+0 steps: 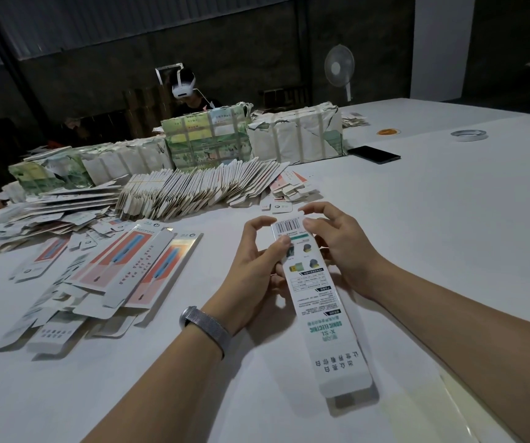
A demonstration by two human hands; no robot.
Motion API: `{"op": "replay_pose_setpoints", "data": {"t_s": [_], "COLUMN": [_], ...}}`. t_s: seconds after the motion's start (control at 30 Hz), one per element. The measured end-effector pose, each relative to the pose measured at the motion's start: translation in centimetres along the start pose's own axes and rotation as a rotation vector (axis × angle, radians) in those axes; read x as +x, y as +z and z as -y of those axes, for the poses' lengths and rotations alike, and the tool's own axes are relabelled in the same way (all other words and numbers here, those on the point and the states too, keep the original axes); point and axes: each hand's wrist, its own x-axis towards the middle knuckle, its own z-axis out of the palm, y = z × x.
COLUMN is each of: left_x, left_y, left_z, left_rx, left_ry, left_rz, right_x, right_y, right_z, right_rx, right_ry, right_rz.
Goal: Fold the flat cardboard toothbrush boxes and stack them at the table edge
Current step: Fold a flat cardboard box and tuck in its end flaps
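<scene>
The toothbrush box point(318, 302) lies lengthwise at the near middle of the table point(449, 219). The left hand point(254, 266) pinches its left edge and the right hand point(337, 247) clasps its right edge near the barcode end, probably to form it

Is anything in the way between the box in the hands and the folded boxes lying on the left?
Nothing visible is. The box is held by both hands, and only bare white table lies between it and the folded boxes to the left.
</scene>
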Motion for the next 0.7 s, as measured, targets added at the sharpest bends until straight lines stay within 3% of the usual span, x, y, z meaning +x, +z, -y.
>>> {"op": "replay_pose_setpoints", "data": {"t_s": [0.7], "left_x": [-0.39], "left_y": [0.09], "left_z": [-0.17], "left_rx": [0.041], "left_ry": [0.004], "left_rz": [0.018], "right_x": [-0.03], "right_y": [0.03], "right_z": [0.08], "right_rx": [-0.025], "right_ry": [-0.003], "right_rz": [-0.013]}}
